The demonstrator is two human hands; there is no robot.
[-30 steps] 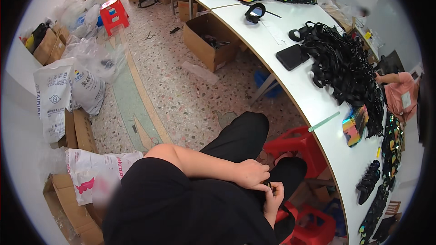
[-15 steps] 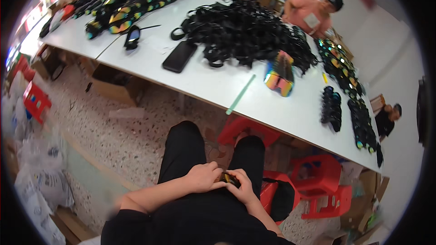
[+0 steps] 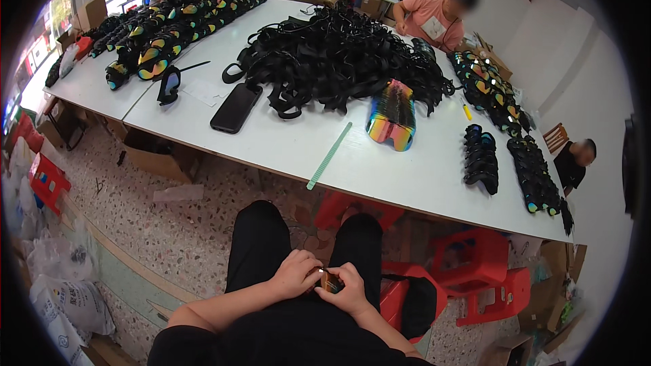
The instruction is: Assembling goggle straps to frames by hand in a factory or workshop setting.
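Over my lap, my left hand [image 3: 296, 276] and my right hand [image 3: 348, 291] are both closed on a pair of goggles [image 3: 330, 281]. A dark, shiny amber surface shows between the fingers, while the hands hide most of the rest. Across the white table [image 3: 271, 152] in front of me lies a big heap of black straps [image 3: 339, 61]. Beside it stands a stack of mirrored lenses [image 3: 392, 118] in pink, yellow and blue. A single pair of goggles [image 3: 169, 86] rests to the left, near a black phone [image 3: 236, 108].
Rows of goggles cover the table's far left [image 3: 183, 34] and right side [image 3: 488, 88]. A green strip [image 3: 330, 156] lies at the near edge. Red stools [image 3: 470, 257] stand at my right, plastic bags [image 3: 71, 305] at my left. A person in pink [image 3: 430, 17] sits across.
The whole view has shifted slightly, so the table sits lower and further left. Both hands stay together on the goggles, with small finger shifts.
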